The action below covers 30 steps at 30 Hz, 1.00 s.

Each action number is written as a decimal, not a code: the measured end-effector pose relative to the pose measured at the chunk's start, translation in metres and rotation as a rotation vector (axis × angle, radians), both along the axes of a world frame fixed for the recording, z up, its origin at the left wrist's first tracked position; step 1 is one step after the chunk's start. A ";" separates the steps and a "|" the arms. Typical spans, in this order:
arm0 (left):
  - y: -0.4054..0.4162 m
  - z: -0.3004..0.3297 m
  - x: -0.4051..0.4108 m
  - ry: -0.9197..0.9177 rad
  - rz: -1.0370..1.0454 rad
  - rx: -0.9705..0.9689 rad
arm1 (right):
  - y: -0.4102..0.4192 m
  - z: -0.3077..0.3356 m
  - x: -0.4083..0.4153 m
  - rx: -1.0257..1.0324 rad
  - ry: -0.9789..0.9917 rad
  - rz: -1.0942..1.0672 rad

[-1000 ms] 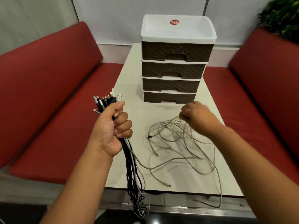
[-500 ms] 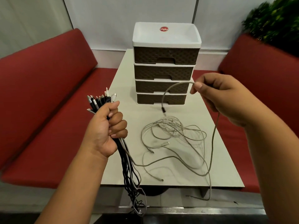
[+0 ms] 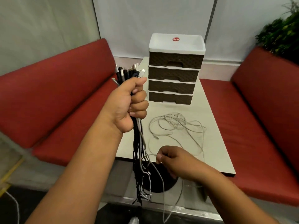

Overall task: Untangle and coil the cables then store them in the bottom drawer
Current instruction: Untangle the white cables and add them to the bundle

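My left hand [image 3: 129, 104] grips a bundle of black and white cables [image 3: 139, 152] upright, with the plugs sticking out above the fist and the tails hanging past the table's front edge. My right hand [image 3: 174, 160] is low at that front edge, fingers curled and pinching a grey cable that runs toward the bundle. A loose tangle of grey cables [image 3: 176, 125] lies on the table. Behind it stands a four-drawer unit [image 3: 174, 73], brown fronts, white top. Its bottom drawer [image 3: 170, 98] is closed.
The white table [image 3: 215, 143] is narrow, with red benches on the left [image 3: 53, 101] and right [image 3: 265, 120]. A green plant [image 3: 281, 31] sits at the far right. The table's dark round base [image 3: 160, 180] shows below the front edge.
My right hand came down from beside the drawers to the table's front edge, still on a grey cable. My left hand lifted the bundle higher. The camera view shifted left.
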<state>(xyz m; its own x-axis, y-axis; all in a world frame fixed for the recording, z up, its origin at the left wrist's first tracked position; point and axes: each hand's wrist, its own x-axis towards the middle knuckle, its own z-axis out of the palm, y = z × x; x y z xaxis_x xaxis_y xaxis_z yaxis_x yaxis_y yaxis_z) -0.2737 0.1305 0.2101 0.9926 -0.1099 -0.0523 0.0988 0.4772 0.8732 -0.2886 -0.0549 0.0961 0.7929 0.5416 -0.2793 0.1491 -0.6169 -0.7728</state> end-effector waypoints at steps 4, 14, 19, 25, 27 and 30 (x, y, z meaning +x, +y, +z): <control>-0.016 0.013 -0.019 -0.016 -0.004 0.065 | 0.008 -0.004 -0.012 -0.294 -0.275 0.140; -0.051 0.080 -0.033 -0.163 -0.014 0.144 | 0.025 0.048 -0.042 0.703 -0.112 -0.046; -0.060 0.094 -0.028 -0.230 0.055 0.209 | 0.027 0.012 -0.047 0.566 -0.157 -0.088; -0.056 0.102 -0.022 -0.245 0.098 0.175 | 0.007 -0.079 -0.051 0.285 -0.087 -0.088; -0.059 0.099 -0.021 -0.241 0.108 0.182 | -0.003 -0.087 -0.045 0.105 -0.040 0.025; -0.064 0.091 -0.015 -0.215 0.144 0.173 | -0.018 -0.064 -0.024 -0.191 -0.111 0.224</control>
